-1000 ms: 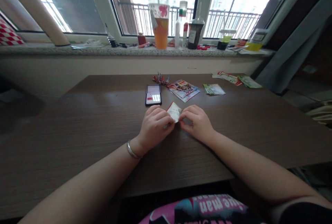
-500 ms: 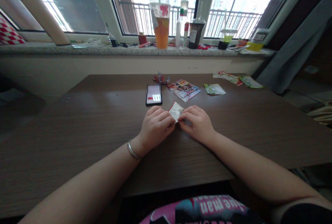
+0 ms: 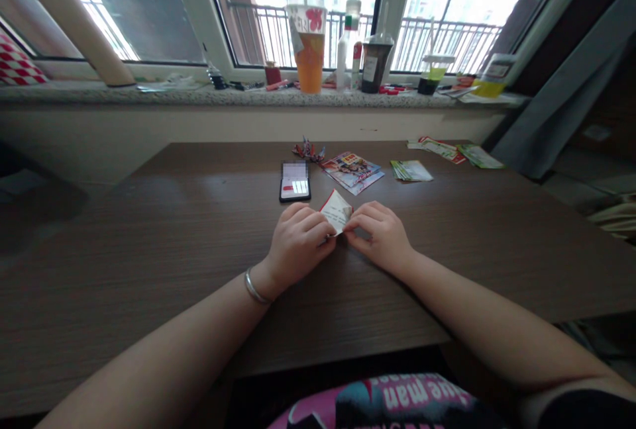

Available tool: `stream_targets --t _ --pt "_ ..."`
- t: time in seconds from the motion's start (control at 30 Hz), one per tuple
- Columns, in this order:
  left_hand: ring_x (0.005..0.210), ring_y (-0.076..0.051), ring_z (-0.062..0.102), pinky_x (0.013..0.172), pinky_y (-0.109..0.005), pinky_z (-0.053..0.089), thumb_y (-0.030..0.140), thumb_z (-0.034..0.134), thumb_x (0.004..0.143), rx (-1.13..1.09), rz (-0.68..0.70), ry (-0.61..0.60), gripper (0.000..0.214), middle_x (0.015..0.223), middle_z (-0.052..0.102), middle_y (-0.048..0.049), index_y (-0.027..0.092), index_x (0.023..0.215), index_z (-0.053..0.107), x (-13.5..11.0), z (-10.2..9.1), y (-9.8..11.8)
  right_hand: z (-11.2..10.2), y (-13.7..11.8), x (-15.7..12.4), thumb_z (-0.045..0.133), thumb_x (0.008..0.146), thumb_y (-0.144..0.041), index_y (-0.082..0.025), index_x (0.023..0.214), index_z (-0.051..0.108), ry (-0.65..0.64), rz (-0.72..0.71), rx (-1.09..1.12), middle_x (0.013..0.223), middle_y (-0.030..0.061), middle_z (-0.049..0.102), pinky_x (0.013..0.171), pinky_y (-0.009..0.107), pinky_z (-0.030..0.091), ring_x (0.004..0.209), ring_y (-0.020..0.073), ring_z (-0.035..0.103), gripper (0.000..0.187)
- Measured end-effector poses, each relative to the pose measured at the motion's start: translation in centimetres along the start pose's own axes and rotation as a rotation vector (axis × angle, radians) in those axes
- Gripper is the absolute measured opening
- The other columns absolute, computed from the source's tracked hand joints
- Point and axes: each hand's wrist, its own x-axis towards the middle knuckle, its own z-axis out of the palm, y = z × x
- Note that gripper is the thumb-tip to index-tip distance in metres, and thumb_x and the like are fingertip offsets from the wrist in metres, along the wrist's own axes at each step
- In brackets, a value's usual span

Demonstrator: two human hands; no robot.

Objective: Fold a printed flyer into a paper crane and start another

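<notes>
Small cream-white paper piece with red edges and dark print (image 3: 336, 209): was between the two hands near the middle of the table, one corner pointing away from the person; whether it touched the tabletop could not be told.
Left hand (image 3: 301, 237): pinched the paper's near left edge between thumb and curled fingers, knuckles upward.
Right hand (image 3: 380, 234): pinched the near right edge between thumb and forefinger tips, the other fingers bent loosely.
Plain silver metal bracelet (image 3: 255, 286): circled the left wrist.
Black-edged phone with a lit screen (image 3: 295, 184): lay just beyond the left hand.
Spiky red-and-blue folded paper bundle (image 3: 309, 149): sat right behind the phone.
Overlapping glossy multicoloured printed sheets (image 3: 352, 169): lay beyond the paper piece, to the right of the phone.
Fanned green-and-white paper cards (image 3: 411, 171): rested farther right, apart from the sheets.
Dark brown wood-grain table (image 3: 149, 237): bore all of these beneath the forearms.
Speckled grey stone windowsill (image 3: 189, 98): ran behind the table.
Tall clear cup of orange drink with a straw (image 3: 311, 61): stood upright on the sill.
</notes>
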Motion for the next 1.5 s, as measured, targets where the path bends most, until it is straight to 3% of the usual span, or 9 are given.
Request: stream_targets --t 0.2,0.4,0.7,1.2,1.5 --pt "0.074 -0.017 0.052 0.082 -0.035 0.042 0.026 0.056 0.089 0.022 0.001 -0.068 0.013 0.077 0.065 -0.0007 0.021 0.078 0.062 0.16 -0.2 0.09 0.02 -0.25 0.02 0.061 0.084 -0.018 -0.021 0.079 0.064 -0.004 -0.048 -0.036 0.083 0.0024 0.067 0.076 0.032 0.047 0.083 0.0182 0.058 0.007" --pt "0.074 -0.018 0.053 0.082 -0.036 0.042 0.026 0.057 0.088 0.028 -0.035 -0.044 0.017 0.074 0.064 -0.0013 0.021 0.072 0.06 0.09 -0.16 -0.04 -0.2 0.08 -0.19 0.063 0.082 -0.017 -0.021 0.082 0.065 0.036 0.044 0.007 0.086 0.0036 0.067 0.079 0.033 0.048 0.086 0.0187 0.059 0.005" --pt "0.075 -0.018 0.055 0.085 -0.037 0.043 0.025 0.059 0.086 -0.005 -0.011 -0.021 0.014 0.074 0.064 -0.001 0.021 0.073 0.062 0.03 -0.09 -0.08 -0.22 -0.21 0.05 0.061 0.084 -0.018 -0.022 0.082 0.066 0.01 -0.03 -0.023 0.084 0.002 0.069 0.078 0.032 0.048 0.085 0.0183 0.059 0.007" --pt "0.074 -0.016 0.056 0.087 -0.035 0.044 0.023 0.06 0.085 -0.04 -0.023 -0.005 0.014 0.073 0.063 -0.0005 0.02 0.071 0.061 -0.16 0.3 -0.12 -0.01 0.02 -0.08 0.062 0.081 -0.016 -0.021 0.078 0.066 0.006 0.004 -0.029 0.084 0.0027 0.068 0.078 0.032 0.048 0.085 0.0189 0.059 0.007" --pt "0.072 -0.016 0.057 0.081 -0.034 0.045 0.023 0.061 0.085 -0.017 -0.052 0.009 0.015 0.072 0.064 -0.0008 0.02 0.07 0.061 -0.04 0.0 -0.24 -0.08 0.37 -0.27 0.062 0.082 -0.017 -0.022 0.081 0.065 0.088 0.135 0.036 0.084 0.0036 0.067 0.077 0.034 0.049 0.083 0.0192 0.059 0.006"
